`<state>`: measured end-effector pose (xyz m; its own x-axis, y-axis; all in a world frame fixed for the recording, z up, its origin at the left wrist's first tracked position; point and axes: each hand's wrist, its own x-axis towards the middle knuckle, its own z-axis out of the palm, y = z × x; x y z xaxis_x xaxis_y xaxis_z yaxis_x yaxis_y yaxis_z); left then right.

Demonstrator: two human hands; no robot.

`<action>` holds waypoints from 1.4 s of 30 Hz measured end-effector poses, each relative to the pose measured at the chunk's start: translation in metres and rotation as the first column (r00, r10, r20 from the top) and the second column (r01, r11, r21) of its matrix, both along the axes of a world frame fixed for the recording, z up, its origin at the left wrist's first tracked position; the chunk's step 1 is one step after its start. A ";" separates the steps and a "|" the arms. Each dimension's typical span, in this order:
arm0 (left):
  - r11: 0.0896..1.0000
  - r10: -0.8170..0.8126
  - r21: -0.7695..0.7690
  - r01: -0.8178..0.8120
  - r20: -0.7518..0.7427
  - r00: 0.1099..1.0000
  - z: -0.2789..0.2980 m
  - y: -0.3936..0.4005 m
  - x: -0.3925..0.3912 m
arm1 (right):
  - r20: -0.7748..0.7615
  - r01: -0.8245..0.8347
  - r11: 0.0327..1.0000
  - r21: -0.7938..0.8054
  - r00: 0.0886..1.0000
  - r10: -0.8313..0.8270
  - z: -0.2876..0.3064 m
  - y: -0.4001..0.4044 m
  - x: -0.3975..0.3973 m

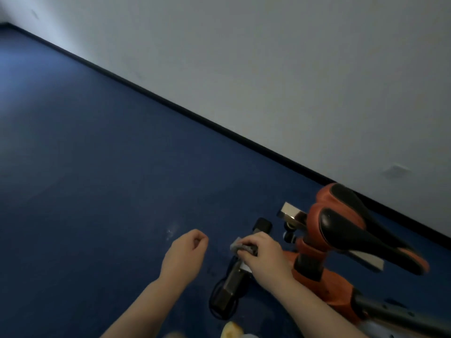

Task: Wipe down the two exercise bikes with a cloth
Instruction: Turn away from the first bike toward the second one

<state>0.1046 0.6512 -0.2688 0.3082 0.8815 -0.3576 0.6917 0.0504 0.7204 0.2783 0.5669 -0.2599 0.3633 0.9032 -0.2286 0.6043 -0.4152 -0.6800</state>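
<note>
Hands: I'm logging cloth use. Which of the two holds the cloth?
The right hand, pressing the grey cloth onto the bike's floor bar; the left hand is empty.

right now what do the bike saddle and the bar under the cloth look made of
Saddle: seemingly smooth moulded vinyl or rubber, black and orange with a slight sheen. Bar: probably metal, square-edged, dull dark grey, with a black end cap. Cloth: grey fabric, too blurred to say more.

Looking down at a blue floor beside a white wall. The right hand presses a grey cloth onto a dark bar of an orange exercise bike with a black saddle. The left hand hangs loosely curled nearby, holding nothing.
</note>
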 end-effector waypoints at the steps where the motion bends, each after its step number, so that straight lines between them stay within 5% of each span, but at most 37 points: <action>1: 1.000 0.024 0.001 -0.024 0.012 1.000 -0.001 0.014 0.002 | 0.008 -0.011 1.000 -0.010 1.000 0.011 0.000 0.014 0.003; 9: 1.000 0.028 -0.016 -0.027 0.045 0.999 -0.015 0.119 0.019 | 0.009 0.047 0.998 -0.049 0.999 -0.047 -0.016 0.116 0.025; 24: 0.896 -0.438 0.046 0.441 -0.072 0.896 0.023 0.384 0.118 | -0.063 0.528 0.846 0.070 0.849 -0.524 0.003 0.306 0.072; 42: 0.483 -0.874 0.115 0.868 0.005 0.486 0.036 0.400 0.463 | -0.055 0.912 0.402 0.086 0.407 -0.912 0.020 0.287 0.319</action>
<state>0.5679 1.0513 -0.2331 0.9517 0.1750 -0.2522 0.3055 -0.6175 0.7248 0.5974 0.8538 -0.2404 0.9841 0.0510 -0.1700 -0.0945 -0.6601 -0.7452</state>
